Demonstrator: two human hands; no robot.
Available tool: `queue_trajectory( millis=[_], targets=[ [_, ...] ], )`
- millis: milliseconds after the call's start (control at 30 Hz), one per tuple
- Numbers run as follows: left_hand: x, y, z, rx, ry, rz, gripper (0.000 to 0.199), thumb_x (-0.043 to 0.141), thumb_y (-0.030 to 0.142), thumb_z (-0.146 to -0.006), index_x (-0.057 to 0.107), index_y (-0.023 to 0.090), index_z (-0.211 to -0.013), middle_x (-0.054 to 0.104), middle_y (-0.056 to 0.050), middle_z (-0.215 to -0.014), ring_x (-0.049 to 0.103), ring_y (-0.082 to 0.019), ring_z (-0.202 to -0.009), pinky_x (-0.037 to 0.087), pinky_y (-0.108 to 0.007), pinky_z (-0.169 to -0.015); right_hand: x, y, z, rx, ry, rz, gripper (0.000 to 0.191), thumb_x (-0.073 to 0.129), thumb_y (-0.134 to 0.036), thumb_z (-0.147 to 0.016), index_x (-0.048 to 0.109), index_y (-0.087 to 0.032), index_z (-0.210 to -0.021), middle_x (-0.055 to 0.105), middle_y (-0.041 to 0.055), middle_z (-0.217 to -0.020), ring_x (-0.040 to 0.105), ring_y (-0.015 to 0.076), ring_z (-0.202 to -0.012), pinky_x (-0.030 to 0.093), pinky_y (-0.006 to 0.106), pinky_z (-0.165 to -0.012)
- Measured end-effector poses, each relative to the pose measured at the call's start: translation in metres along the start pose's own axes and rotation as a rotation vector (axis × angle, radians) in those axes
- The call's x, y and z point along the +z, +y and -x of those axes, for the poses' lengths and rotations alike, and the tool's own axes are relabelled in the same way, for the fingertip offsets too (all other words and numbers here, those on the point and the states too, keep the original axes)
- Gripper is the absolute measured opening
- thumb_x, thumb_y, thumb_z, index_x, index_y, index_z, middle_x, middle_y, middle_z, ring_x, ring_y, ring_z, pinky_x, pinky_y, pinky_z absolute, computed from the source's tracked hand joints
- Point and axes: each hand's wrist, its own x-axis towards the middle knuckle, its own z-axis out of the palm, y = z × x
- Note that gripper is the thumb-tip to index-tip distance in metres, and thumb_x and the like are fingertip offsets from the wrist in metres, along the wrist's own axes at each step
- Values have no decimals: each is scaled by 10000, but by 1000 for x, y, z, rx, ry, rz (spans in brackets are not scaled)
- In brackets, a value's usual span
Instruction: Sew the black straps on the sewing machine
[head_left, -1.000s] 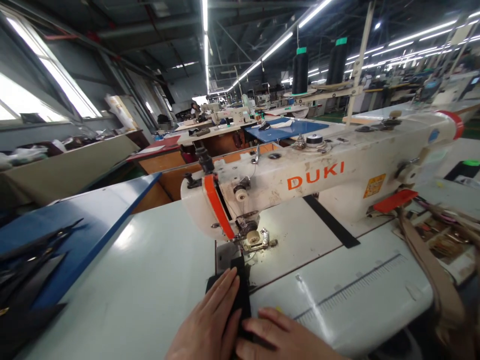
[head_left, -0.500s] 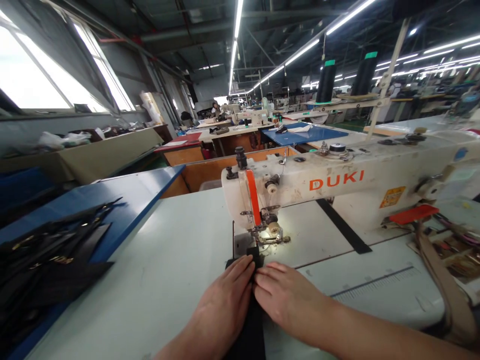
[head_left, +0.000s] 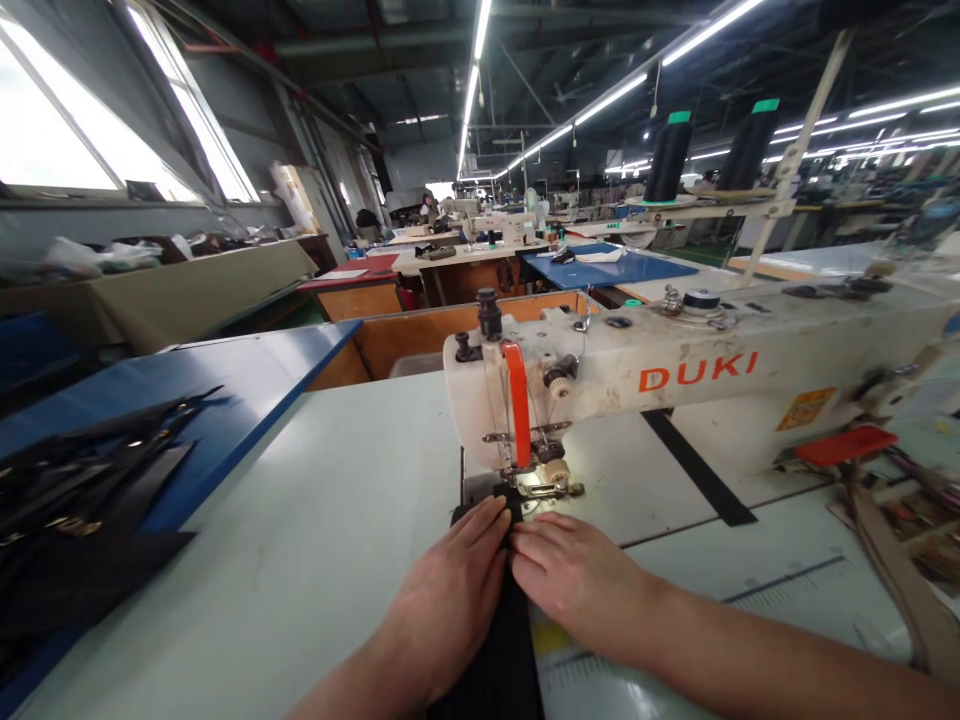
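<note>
- Black fabric strip (head_left: 487, 672) lies flat on the tabletop, running from the lower edge of the view up to the presser foot (head_left: 551, 490), with its far end hidden beneath the 2 hands and the foot.
- Left hand (head_left: 450, 600) rests on the strip close to the foot, its fingers (head_left: 480, 540) straight, pressed together and pinching nothing.
- Right hand (head_left: 577, 585) lies just beside the left, on the strip's right edge, its fingers (head_left: 536, 560) also flat and close together, with no pinch.
- Progress: the strip's end sits at the needle area, and most of its visible length lies toward the person. No seam can be made out on the dark cloth, so what is sewn and what is left cannot be told.
- DUKI sewing machine (head_left: 697, 372) stands on the pale tabletop (head_left: 322, 500), with 2 black thread cones (head_left: 667, 155) on a stand above it and a ruled scale (head_left: 787, 580) set into the surface at right.
- Black strips with metal fittings (head_left: 75, 490) lie in a heap on a blue-edged board (head_left: 247, 385) at left.
- Rows of sewing stations (head_left: 502, 230) fill the factory hall under fluorescent lights (head_left: 615, 100), with tall windows (head_left: 60, 120) along the left wall.
</note>
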Motion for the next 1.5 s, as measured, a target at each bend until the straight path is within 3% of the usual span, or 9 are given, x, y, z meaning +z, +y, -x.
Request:
queue_trajectory(
  millis=[633, 800, 967, 1067, 1267, 1500],
  targets=[
    [-1, 3, 1, -5, 52, 22, 377, 417, 124, -902, 595, 81, -1232, 619, -152, -1274, 593, -255, -1170, 501, -409, -1000, 5, 3, 2, -6, 51, -19, 105, 542, -141, -921, 638, -113, -951, 673, 94, -1038, 601, 212, -1007, 430, 337, -1000],
    [-3, 6, -1, -32, 47, 42, 366, 426, 117, -896, 609, 145, -1211, 633, -112, -1242, 582, -255, -1165, 503, -422, -1002, 5, 1, 3, -4, 60, -33, 93, 550, -158, -929, 635, -123, -935, 675, 79, -1004, 603, 205, -975, 434, 336, -988],
    [1, -1, -5, -34, 129, 120, 285, 428, 162, -917, 635, 158, -1113, 663, -101, -1124, 629, -233, -1047, 548, -383, -930, 5, -2, 3, -23, 59, -30, 104, 537, -170, -931, 627, -120, -945, 664, 85, -998, 589, 208, -963, 424, 338, -988],
    [3, -6, -12, -108, 182, 218, 229, 439, 192, -910, 642, 178, -1015, 674, -87, -1017, 650, -219, -941, 565, -364, -856, 5, -4, 3, -28, 45, -31, 126, 515, -160, -932, 620, -111, -983, 653, 92, -998, 576, 208, -952, 424, 339, -975],
    [-6, -12, -36, -426, -53, 379, 103, 514, 155, -794, 607, 195, -777, 644, -46, -848, 632, -208, -816, 520, -340, -758, 10, -4, 3, -45, 93, -53, 101, 518, -164, -910, 611, -125, -915, 630, 88, -921, 562, 213, -887, 438, 351, -924],
    [-4, -30, -54, -508, -234, 448, 60, 554, 143, -691, 563, 189, -654, 572, 32, -589, 589, -169, -608, 427, -240, -564, 14, -3, 1, -46, 139, -77, 84, 534, -165, -882, 609, -138, -854, 638, 90, -894, 569, 219, -871, 463, 345, -852]
  ],
)
